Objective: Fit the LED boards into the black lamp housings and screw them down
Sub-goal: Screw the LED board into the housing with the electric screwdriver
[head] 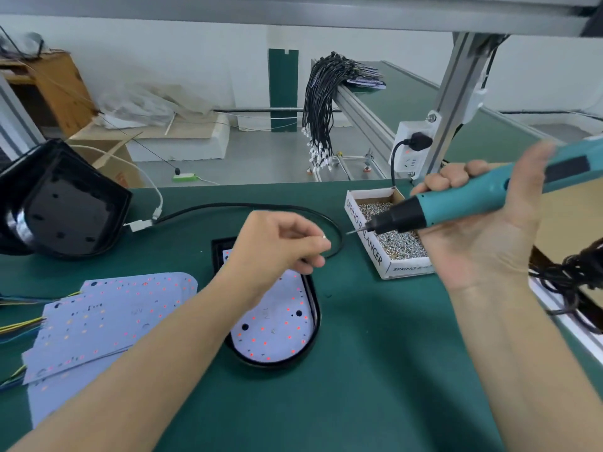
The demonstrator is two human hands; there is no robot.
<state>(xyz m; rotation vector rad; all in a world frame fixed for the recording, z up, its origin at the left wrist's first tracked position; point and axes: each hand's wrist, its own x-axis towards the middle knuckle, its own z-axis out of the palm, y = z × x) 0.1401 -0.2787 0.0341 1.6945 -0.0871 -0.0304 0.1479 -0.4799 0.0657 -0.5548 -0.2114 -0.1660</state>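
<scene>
A black lamp housing (316, 308) lies in the middle of the green table with a white LED board (277, 327) seated inside it. My left hand (277, 246) hovers over its far end and pinches a small silver screw (323, 237) between thumb and fingertip. My right hand (473, 223) grips a teal electric screwdriver (473, 199), held level above the screw box, bit pointing left toward the screw. A stack of loose LED boards (107, 321) with coloured wires lies at the left. More black housings (62, 203) are stacked at the far left.
A white cardboard box (368, 249) of several silver screws sits right of the housing. A black cable (248, 208) loops across the table behind my left hand. An aluminium frame post with a socket (414, 148) stands at the back right; a cable bundle (574, 275) lies at the right edge.
</scene>
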